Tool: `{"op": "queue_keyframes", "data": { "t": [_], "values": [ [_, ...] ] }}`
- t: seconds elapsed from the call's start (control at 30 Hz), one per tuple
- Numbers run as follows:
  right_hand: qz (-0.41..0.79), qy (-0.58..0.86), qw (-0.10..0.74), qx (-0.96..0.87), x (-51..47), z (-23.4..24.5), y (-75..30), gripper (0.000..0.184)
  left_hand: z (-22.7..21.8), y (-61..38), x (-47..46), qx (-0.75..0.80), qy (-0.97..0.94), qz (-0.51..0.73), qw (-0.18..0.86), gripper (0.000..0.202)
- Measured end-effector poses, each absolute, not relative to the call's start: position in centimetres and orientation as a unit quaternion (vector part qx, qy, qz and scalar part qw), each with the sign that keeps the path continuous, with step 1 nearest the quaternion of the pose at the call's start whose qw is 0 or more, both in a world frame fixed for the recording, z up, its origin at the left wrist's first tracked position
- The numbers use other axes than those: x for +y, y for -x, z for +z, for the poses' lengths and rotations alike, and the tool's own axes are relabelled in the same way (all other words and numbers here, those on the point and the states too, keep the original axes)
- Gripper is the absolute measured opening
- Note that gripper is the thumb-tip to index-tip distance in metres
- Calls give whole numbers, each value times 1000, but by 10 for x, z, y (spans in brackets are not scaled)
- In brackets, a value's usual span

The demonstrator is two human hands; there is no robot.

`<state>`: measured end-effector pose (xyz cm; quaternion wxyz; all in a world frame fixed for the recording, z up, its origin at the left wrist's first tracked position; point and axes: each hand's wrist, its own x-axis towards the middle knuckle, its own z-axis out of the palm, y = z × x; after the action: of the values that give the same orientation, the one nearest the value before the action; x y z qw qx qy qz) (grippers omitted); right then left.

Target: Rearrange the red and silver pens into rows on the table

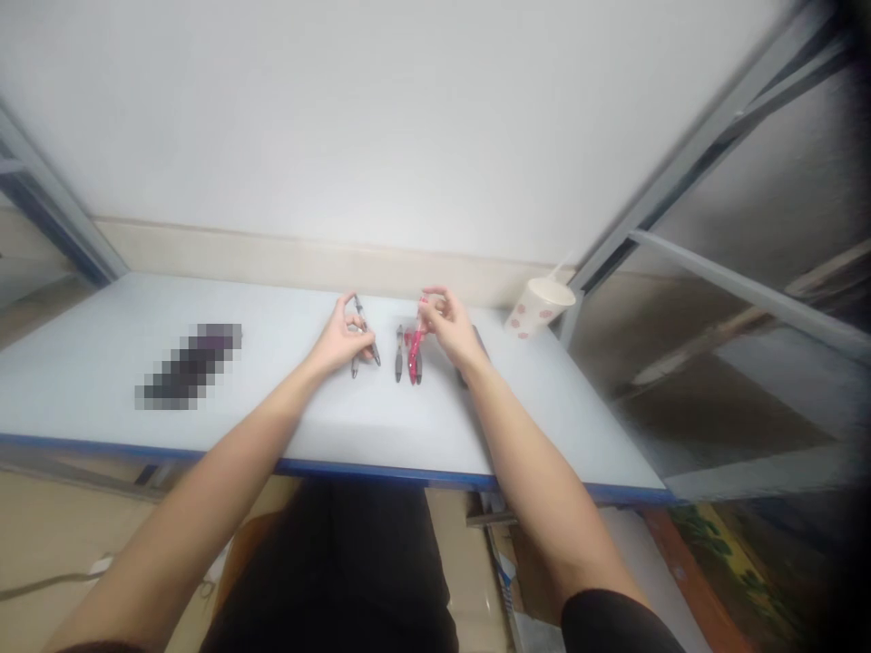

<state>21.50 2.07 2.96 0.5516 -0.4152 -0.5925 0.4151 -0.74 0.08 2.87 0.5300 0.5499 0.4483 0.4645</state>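
My left hand point(340, 338) is closed around a grey pen point(366, 330), held tilted just above the white table point(286, 399). Another grey pen point(355, 365) lies under that hand. My right hand point(447, 326) pinches a pink pen point(415, 343) by its upper end, tip pointing down to the table. Two more grey pens, one point(399, 354) to the left of the pink one and one point(418, 367) beside its tip, lie between my hands. A dark flat object point(480, 343) is partly hidden under my right wrist.
A paper cup point(539, 307) with red dots and a straw stands at the table's back right. A blurred dark object point(190, 365) lies on the left. A metal frame point(680, 181) rises on the right. The table has a blue front edge point(354, 468).
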Motion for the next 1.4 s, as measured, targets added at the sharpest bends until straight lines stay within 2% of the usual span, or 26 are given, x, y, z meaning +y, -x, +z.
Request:
{"op": "queue_keyframes", "data": {
  "t": [0.23, 0.4, 0.5, 0.77, 0.97, 1.1, 1.2, 1.3, 1.4],
  "values": [
    [418, 405, 574, -576, 25, 31, -218, 49, 27, 12, 8, 456, -528, 485, 528, 97],
    [400, 411, 591, -568, 28, 32, -226, 42, 26, 15, 11, 455, -516, 503, 524, 96],
    [401, 413, 583, -573, 25, 34, -225, 44, 26, 15, 11, 461, -512, 502, 523, 95],
    [397, 431, 462, -665, 21, 18, -190, 38, 27, 15, 9, 469, -514, 495, 520, 87],
    [264, 489, 398, -730, 36, 4, -185, 31, 29, 14, 8, 480, -512, 495, 512, 82],
    [132, 547, 294, -772, 42, 1, -189, 25, 30, 13, 7, 483, -510, 494, 512, 79],
    [94, 574, 225, -782, 42, -1, -190, 27, 30, 13, 7, 484, -507, 494, 514, 76],
    [79, 571, 214, -789, 40, 0, -190, 30, 30, 13, 7, 486, -504, 498, 511, 73],
    [60, 557, 262, -786, 30, 8, -187, 30, 31, 15, 9, 478, -495, 519, 508, 68]
  ]
}}
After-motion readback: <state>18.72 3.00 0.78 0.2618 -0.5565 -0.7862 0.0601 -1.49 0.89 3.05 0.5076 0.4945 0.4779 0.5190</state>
